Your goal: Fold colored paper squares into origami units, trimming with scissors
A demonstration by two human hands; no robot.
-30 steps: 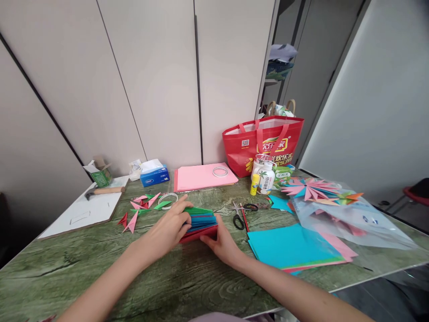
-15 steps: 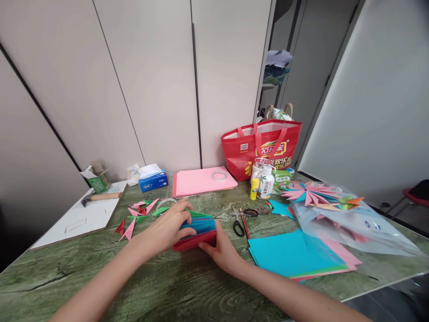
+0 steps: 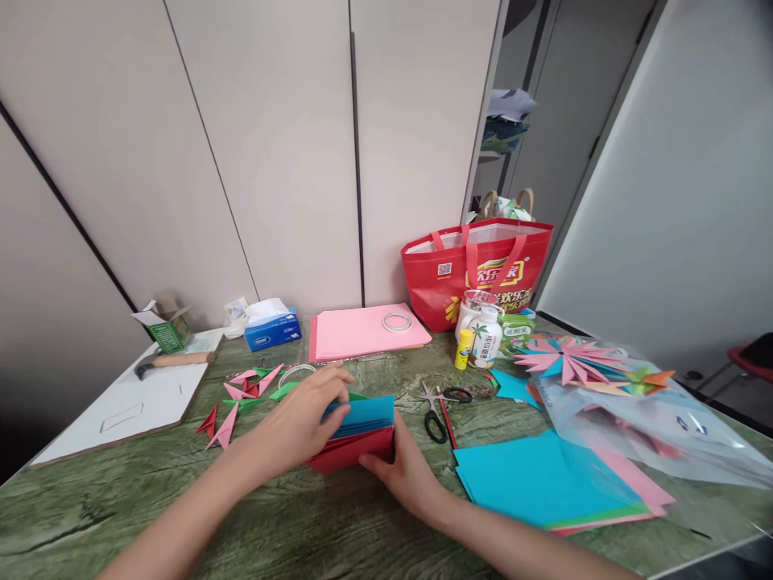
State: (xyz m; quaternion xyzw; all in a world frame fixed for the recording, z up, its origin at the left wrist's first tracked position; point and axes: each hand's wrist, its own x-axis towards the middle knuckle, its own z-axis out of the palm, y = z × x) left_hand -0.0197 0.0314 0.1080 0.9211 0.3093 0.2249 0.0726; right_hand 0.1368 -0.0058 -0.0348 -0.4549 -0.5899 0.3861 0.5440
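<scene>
Above the front middle of the green table (image 3: 271, 515) is a bundle of folded papers, with blue sheets (image 3: 365, 415) behind and red sheets (image 3: 356, 449) in front. My right hand (image 3: 404, 467) grips its right end, thumb on the red front and fingers hidden behind. My left hand (image 3: 314, 411) is at the top left of the bundle, its fingers bent and its thumb at the blue sheets. Green paper shows behind the left hand. Folded pink pieces (image 3: 225, 427) and red pieces (image 3: 208, 421) lie to the left.
Scissors (image 3: 435, 411), a red pencil, a glue stick (image 3: 464, 349) and bottles stand or lie right of centre. Blue paper (image 3: 543, 479) and a plastic bag (image 3: 658, 427) lie right. Behind are pink sheets (image 3: 362, 332), a tissue box (image 3: 271, 330) and a red bag (image 3: 428, 282). A hammer (image 3: 175, 362) lies left.
The view has shifted slightly. The blue sheets now stand more upright, and more of the red front shows. My left fingers have lifted a little from the papers.
</scene>
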